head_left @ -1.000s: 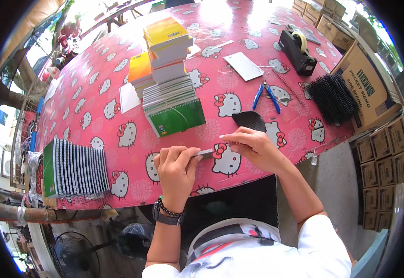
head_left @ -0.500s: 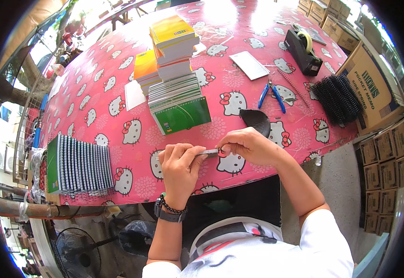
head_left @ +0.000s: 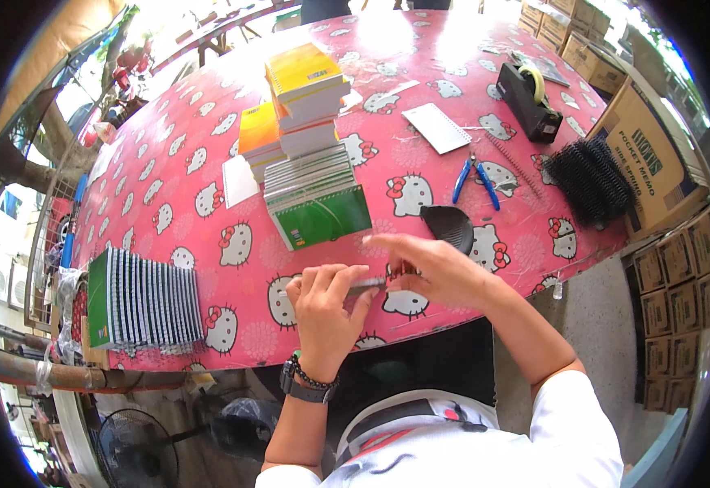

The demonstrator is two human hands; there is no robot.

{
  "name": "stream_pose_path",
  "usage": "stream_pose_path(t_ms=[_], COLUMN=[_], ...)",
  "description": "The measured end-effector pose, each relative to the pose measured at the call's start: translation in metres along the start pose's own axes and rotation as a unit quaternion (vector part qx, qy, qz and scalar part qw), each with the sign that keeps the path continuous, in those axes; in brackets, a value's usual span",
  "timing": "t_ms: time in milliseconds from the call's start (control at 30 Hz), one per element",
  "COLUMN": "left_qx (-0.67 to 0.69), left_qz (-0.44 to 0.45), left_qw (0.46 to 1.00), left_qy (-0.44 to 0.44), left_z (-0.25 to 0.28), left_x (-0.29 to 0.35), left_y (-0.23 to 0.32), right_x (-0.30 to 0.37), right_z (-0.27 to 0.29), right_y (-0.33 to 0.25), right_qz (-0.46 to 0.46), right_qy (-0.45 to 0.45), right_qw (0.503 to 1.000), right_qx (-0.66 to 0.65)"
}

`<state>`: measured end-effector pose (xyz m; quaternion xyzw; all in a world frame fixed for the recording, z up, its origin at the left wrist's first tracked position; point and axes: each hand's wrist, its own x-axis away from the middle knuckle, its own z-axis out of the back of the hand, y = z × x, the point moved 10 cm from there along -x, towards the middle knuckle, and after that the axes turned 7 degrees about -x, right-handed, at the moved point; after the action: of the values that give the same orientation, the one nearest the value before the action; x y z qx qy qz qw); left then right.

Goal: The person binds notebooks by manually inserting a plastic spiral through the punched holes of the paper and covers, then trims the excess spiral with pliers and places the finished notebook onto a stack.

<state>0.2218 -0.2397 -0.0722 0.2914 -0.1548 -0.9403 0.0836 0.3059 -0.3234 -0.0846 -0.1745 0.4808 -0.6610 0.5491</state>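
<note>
Above the near part of the glossy pink table cover (head_left: 249, 332), I see the small notepad (head_left: 369, 285) nearly edge-on, its visible long edge running left to right, rising slightly, with the exposed end pointing at the right hand (head_left: 444, 268). The left hand (head_left: 326, 313) pinches it between thumb and fingers. Half a second ago the right fingertips were bunched at that end; now I see index finger and thumb spread, the index stretched leftward above it. Whether its other fingers touch the pad, I cannot tell. Beyond stand smooth green-covered notebooks (head_left: 322, 215), a ridged, curved black piece (head_left: 450, 226) and bristly black coils (head_left: 589, 183).
</note>
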Motion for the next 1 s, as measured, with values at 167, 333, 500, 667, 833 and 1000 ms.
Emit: stream_pose_path(t_ms=[167,333,500,667,833,1000], left_qx=[0.006,0.025,0.019,0.073,0.023,-0.010], left_qz=[-0.083,-0.076,-0.113,-0.096,-0.113,-0.067], left_qw=[0.996,0.995,0.991,0.992,0.991,0.997], left_qy=[-0.041,-0.054,-0.065,-0.025,-0.062,-0.040], left_z=[-0.013,0.004,-0.002,0.010,-0.005,0.005], left_x=[0.003,0.004,0.010,0.003,0.008,0.007], left_y=[0.016,0.023,0.015,0.023,0.013,-0.011], right_x=[0.006,0.019,0.034,0.029,0.032,0.025], right_z=[-0.010,0.061,0.056,0.055,0.048,0.043], right_y=[0.013,0.038,0.076,0.076,0.077,0.060], right_qz=[-0.066,-0.007,-0.151,-0.148,-0.051,-0.066], right_qy=[-0.074,-0.002,-0.135,-0.096,-0.046,-0.027], right_qw=[0.995,0.964,0.945,0.954,0.963,0.997], right_qx=[-0.006,0.265,0.257,0.243,0.262,0.003])
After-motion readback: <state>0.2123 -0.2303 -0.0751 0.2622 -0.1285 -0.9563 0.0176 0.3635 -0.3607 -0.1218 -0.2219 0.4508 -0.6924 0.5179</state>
